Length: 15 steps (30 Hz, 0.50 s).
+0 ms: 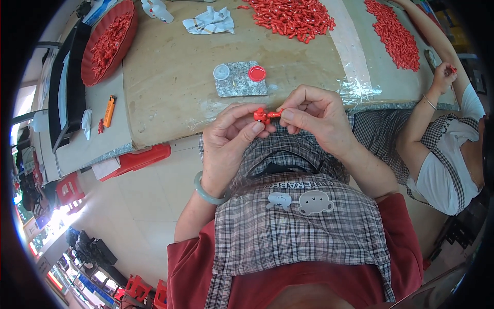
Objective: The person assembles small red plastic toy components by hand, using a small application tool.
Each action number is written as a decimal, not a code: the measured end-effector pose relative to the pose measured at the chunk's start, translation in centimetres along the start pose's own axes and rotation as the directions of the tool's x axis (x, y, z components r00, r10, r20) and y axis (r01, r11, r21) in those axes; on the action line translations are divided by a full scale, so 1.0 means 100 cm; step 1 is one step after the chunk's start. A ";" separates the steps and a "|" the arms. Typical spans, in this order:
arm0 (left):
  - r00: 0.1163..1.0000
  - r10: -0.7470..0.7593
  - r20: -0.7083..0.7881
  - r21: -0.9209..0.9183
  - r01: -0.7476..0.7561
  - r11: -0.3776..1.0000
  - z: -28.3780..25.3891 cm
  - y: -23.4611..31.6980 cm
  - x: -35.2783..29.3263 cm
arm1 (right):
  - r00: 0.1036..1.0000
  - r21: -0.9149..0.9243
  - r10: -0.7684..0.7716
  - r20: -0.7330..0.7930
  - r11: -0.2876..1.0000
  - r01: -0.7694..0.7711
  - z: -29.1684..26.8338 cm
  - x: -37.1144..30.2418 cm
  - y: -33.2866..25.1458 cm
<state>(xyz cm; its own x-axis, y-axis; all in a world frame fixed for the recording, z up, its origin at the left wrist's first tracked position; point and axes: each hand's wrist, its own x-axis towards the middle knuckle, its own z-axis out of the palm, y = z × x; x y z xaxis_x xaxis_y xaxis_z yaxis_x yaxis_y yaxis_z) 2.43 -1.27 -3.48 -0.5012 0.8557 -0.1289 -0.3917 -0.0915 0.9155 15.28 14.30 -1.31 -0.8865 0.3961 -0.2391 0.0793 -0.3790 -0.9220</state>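
Observation:
Just past the near edge of the table, my left hand [226,131] pinches a small glossy red plastic torso-like piece [261,116] between thumb and fingers. My right hand [321,118] grips a slim red limb-like piece [275,115], whose end meets the side of the torso-like piece. Whether the two are joined cannot be made out. Beyond my hands lies a speckled grey stone slab [239,88]. On it sit a whitish round cap [222,72] at the left and a red round cap [257,73] at the right.
Small red parts form a heap [296,20] at the back and another heap [393,38] farther right. A red tray [126,44] at the left holds more. Nearby are an orange lighter [109,112], a crumpled tissue [208,21] and a white bottle [158,11]. A co-worker's hand [443,78] is at right.

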 end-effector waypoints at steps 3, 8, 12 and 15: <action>1.000 -0.008 0.005 -0.011 0.008 1.000 0.002 0.002 -0.001 | 1.000 -0.009 -0.022 0.010 1.000 0.022 0.000 -0.001 0.001; 1.000 -0.025 0.009 -0.021 0.026 0.999 0.004 0.003 0.000 | 0.999 -0.062 -0.047 0.011 0.997 0.047 -0.001 -0.001 0.002; 1.000 -0.015 0.014 -0.036 0.016 0.999 0.003 0.002 0.000 | 0.996 -0.099 -0.088 0.020 0.991 0.090 0.002 0.000 0.001; 1.000 -0.010 0.015 -0.022 0.010 1.000 0.005 0.003 0.000 | 0.981 -0.188 -0.190 0.027 0.963 0.191 0.001 0.000 0.004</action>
<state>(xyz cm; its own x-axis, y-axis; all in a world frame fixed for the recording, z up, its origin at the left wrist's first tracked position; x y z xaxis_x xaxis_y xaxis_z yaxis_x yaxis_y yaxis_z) 2.68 -1.05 -3.04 -0.4859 0.8639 -0.1324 -0.4139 -0.0940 0.9054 15.28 14.08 -1.62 -0.8973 0.4384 -0.0515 -0.0077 -0.1322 -0.9912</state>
